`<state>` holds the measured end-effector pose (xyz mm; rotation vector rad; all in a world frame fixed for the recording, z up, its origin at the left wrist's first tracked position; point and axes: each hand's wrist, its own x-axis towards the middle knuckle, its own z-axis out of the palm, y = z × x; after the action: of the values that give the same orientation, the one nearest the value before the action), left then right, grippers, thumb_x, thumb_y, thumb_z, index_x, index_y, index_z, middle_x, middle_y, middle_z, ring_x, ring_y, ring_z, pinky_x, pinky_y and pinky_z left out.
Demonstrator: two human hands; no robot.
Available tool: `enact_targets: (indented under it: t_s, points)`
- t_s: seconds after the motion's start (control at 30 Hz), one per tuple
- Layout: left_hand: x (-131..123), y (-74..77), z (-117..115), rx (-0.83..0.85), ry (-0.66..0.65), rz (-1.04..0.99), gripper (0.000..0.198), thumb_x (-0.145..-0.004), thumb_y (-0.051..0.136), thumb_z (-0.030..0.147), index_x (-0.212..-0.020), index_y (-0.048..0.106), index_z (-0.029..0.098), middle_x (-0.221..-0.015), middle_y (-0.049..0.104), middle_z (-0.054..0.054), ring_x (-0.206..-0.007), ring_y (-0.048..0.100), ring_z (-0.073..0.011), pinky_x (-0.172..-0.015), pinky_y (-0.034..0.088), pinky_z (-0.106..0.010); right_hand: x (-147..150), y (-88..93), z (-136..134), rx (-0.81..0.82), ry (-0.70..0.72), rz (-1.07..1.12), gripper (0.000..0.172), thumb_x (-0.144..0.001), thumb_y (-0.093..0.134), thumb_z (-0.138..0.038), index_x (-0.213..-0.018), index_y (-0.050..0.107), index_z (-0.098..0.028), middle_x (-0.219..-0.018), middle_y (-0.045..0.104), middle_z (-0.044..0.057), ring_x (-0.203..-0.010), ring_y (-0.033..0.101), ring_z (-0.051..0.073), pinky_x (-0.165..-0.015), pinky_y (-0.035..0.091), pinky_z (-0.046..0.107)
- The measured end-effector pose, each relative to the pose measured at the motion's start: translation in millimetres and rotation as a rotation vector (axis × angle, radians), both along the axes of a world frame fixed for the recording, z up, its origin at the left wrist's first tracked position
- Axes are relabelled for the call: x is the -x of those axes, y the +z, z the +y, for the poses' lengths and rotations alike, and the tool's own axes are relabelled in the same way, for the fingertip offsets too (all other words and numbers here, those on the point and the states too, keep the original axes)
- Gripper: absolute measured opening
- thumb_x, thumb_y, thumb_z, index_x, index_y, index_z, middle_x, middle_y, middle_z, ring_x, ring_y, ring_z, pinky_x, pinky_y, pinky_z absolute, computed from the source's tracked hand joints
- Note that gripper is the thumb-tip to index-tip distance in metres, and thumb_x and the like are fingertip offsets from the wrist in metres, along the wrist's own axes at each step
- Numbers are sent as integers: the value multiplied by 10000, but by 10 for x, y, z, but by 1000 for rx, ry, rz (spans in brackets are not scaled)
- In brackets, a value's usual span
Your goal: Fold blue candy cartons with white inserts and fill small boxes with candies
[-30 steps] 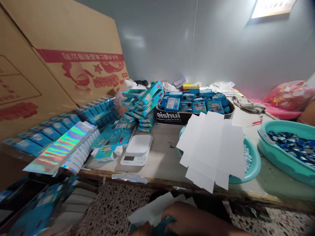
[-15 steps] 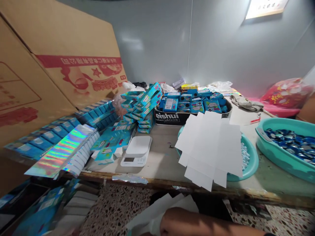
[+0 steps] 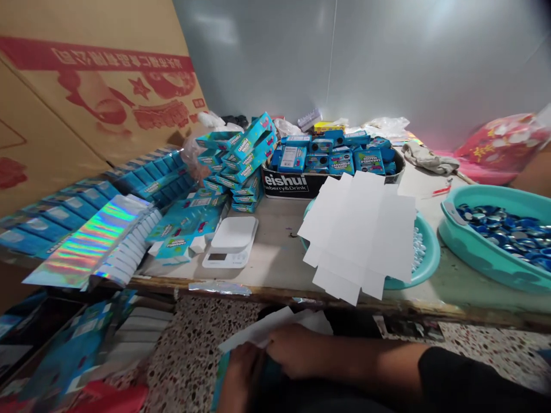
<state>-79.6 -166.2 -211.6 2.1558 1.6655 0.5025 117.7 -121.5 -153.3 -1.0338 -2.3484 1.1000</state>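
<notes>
Both my hands are low in front of me, below the table edge. My right hand [image 3: 297, 350] is curled over a flat white carton blank [image 3: 275, 326] with blue print on its other side. My left hand [image 3: 239, 373] grips the same blank from the left and below. The fingers of both hands are closed on it. Above them, on the table, lies a stack of unfolded white carton blanks [image 3: 361, 235], resting over a small teal basin [image 3: 424, 261].
White digital scale [image 3: 230, 241] sits near the table's front edge. Blue candy boxes [image 3: 241, 166] are piled left and in a black tray [image 3: 288, 183]. Holographic sheets [image 3: 86, 244] overhang left. A large teal basin [image 3: 482, 252] holds blue-wrapped pieces. Big cardboard boxes [image 3: 86, 103] stand left.
The view has tilted down, bringing both hands and my right forearm fully into sight. The hands have shifted left with the white carton blank between them.
</notes>
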Motion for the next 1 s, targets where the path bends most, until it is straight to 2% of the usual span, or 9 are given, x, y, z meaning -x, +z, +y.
enact_targets:
  t_s: [0.13,0.2,0.33,0.43,0.57,0.7,0.8,0.9,1.0]
  points:
    - [42,-45,-255,-302,-174,109,239,-935,543,393,-913,716,228,-840,715,-60,-797,667,-220,-727,546,-325,-2,-10,-15,-229,325,-355,110,-742,686,-221,-669,633,-159,-629,622,38,-576,584,189,-506,423,292]
    - [56,-84,-345,-355,-166,159,302,-888,604,484,-1016,696,226,-932,717,-75,-853,659,-244,-767,553,-357,-3,38,-10,-288,416,-446,109,-799,655,-227,-799,676,-120,-747,687,93,-664,635,226,-544,463,312]
    - [68,-152,-381,-344,-61,264,325,-865,634,471,-1068,673,220,-1021,709,-89,-954,640,-273,-887,524,-411,3,111,19,-289,411,-495,221,-843,639,-268,-976,683,-97,-936,714,150,-815,670,265,-617,513,330]
    - [69,-164,-307,-281,-86,296,265,-858,657,428,-1016,673,216,-972,710,-78,-921,642,-261,-894,515,-403,6,111,42,-288,421,-515,264,-844,658,-308,-1013,686,-107,-1023,707,152,-911,668,284,-678,538,346]
    - [59,-152,-185,-267,-199,261,183,-899,609,376,-891,664,201,-813,673,-57,-821,644,-230,-795,528,-343,7,106,32,-273,405,-548,214,-840,647,-281,-966,687,-112,-984,715,143,-867,678,284,-644,540,354]
    - [112,-143,-103,-276,-245,217,182,-927,569,334,-816,627,202,-749,628,-34,-722,633,-191,-655,512,-283,0,128,-6,-270,379,-552,168,-856,610,-240,-974,666,-135,-950,723,114,-823,681,251,-648,539,339]
    - [237,-118,-60,-324,-196,227,168,-872,665,379,-850,629,216,-827,651,-42,-764,643,-214,-680,534,-320,2,146,-17,-271,340,-569,242,-805,659,-210,-1026,650,-112,-965,714,131,-844,681,267,-683,552,360]
    - [349,-75,-74,-381,-130,276,303,-769,790,367,-988,647,214,-949,685,-75,-879,656,-278,-757,560,-409,18,158,-24,-255,298,-604,337,-733,700,-157,-1056,646,-77,-997,701,163,-875,684,297,-709,562,389]
    - [354,-53,-136,-357,-146,311,359,-720,838,359,-979,642,207,-939,699,-63,-868,663,-271,-751,571,-399,32,161,-34,-233,293,-618,339,-717,679,-106,-1054,653,-87,-1019,697,170,-921,685,313,-748,559,404]
